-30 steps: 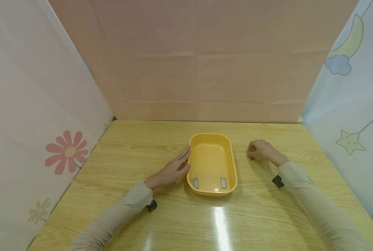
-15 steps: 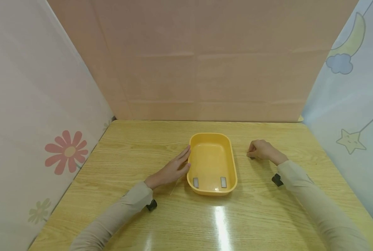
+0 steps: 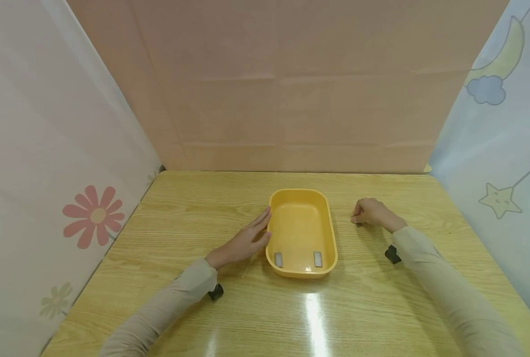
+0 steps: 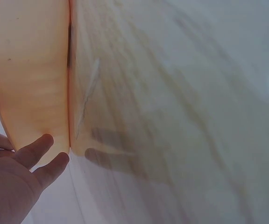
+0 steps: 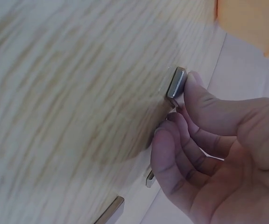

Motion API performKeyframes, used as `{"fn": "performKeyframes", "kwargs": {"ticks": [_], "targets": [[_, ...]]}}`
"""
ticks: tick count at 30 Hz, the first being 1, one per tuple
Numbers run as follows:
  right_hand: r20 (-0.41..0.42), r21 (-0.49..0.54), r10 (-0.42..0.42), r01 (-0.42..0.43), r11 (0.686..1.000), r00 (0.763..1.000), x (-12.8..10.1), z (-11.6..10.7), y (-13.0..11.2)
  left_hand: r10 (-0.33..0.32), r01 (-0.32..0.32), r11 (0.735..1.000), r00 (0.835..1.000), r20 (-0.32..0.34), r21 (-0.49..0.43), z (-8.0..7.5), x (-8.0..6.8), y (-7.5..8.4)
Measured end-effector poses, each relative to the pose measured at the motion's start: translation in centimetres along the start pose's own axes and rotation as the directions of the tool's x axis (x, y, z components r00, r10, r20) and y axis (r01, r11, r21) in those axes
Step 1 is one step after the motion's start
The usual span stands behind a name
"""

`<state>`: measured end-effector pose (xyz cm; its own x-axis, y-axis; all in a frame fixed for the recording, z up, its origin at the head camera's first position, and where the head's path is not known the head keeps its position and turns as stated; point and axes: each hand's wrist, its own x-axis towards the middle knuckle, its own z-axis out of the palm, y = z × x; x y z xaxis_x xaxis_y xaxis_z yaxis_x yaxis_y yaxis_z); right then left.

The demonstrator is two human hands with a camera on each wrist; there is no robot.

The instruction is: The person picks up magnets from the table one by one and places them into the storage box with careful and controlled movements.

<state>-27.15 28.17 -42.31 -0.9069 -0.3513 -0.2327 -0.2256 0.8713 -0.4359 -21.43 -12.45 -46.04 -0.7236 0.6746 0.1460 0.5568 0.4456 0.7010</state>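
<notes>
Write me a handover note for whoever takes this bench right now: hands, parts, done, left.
Left hand: fingers straight, resting flat against the left outer wall of the yellow tray, holding nothing.
Right hand: on the table right of the tray, thumb and fingers pinching a small grey metal block at table level.
In the tray: two grey blocks at the near end, one left, one right.
Still out: the pinched block, plus at least two more metal pieces on the table by the right hand, seen in the right wrist view.
Done: two blocks in. Left: likely the rest go in.
</notes>
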Motion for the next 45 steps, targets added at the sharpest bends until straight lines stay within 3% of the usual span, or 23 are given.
{"fn": "performKeyframes", "kwargs": {"ticks": [20, 45], "targets": [[-0.047, 0.03, 0.006, -0.004, 1.0, 0.999, -0.1, -0.1, 0.5, -0.01, 0.01, 1.0, 1.0, -0.013, -0.003, 0.1, 0.1, 0.2], [-0.061, 0.243, -0.013, 0.028, 0.97, 0.998, -0.3, 0.0, 1.4, -0.015, 0.015, 1.0, 1.0, -0.003, -0.003, 0.3, 0.1, 0.5]]}}
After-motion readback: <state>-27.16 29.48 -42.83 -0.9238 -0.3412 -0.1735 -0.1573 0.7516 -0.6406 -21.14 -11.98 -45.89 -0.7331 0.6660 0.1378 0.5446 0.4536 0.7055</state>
